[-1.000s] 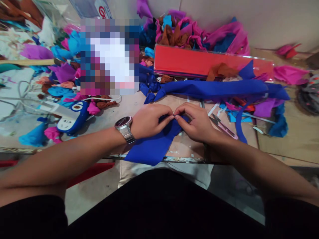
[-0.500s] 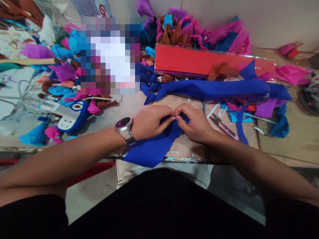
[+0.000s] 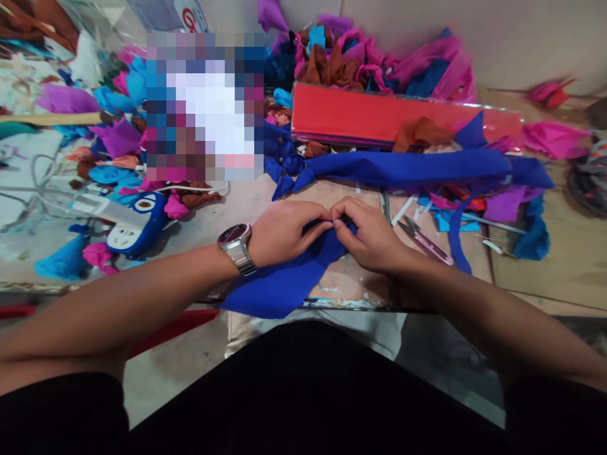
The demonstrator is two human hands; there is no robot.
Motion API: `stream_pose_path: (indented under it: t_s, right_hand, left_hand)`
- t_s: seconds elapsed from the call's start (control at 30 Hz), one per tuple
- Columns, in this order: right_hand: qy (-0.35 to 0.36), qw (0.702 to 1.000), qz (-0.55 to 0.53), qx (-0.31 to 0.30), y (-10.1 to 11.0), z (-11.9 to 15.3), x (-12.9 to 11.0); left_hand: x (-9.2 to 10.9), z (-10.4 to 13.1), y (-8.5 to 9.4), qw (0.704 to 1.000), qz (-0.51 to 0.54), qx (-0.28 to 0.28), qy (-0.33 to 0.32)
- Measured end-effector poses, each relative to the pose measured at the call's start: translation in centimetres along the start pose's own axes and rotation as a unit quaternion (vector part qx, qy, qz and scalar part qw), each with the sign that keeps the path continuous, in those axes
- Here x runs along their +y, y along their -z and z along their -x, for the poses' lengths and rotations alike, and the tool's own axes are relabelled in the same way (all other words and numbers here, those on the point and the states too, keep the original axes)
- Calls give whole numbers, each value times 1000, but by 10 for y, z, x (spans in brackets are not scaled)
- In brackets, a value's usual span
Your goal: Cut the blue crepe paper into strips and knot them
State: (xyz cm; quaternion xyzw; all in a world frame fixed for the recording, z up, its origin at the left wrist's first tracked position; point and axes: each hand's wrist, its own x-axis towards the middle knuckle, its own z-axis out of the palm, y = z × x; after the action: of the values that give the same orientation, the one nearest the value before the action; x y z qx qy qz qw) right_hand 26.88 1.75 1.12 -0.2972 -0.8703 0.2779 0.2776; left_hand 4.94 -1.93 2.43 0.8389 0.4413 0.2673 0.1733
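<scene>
My left hand [image 3: 293, 232], with a metal watch [image 3: 236, 244] on its wrist, is pinched closed on a strip of blue crepe-like paper or fabric [image 3: 270, 287]. My right hand [image 3: 364, 232] pinches the same strip, its fingertips meeting those of the left. The strip's free end slopes toward me and hangs past the table edge. What the fingertips do with its gathered end is mostly hidden. Right of my right hand lie small thread snips [image 3: 425, 240] with a pinkish handle. A longer folded blue strip [image 3: 408, 169] stretches across the table beyond both hands.
A flat red pack [image 3: 351, 114] in clear wrap lies at the back. Crumpled pink, purple, brown and blue pieces [image 3: 118, 136] are heaped left and behind. A blue-and-white power strip [image 3: 137, 227] with cables sits at left. Cardboard [image 3: 550, 265] covers the right side.
Both hands stay pinched together in nearly the same place. The free end of the blue strip has shifted slightly to the left. The whole view has moved a little.
</scene>
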Motion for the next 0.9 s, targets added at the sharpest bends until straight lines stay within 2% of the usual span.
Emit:
stream_pose_path:
  t_s: [0.27,0.6,0.9]
  right_hand:
    - [-17,1000,-4,16,0,1,0]
    - [-37,999,-11,22,3,1,1]
    - [-15,999,-21,47,7,1,-1]
  left_hand:
    - [1,0,7,998,43,-17,33]
    - [-2,-2,8,998,53,-19,41]
    - [-3,-3,11,997,64,-22,47]
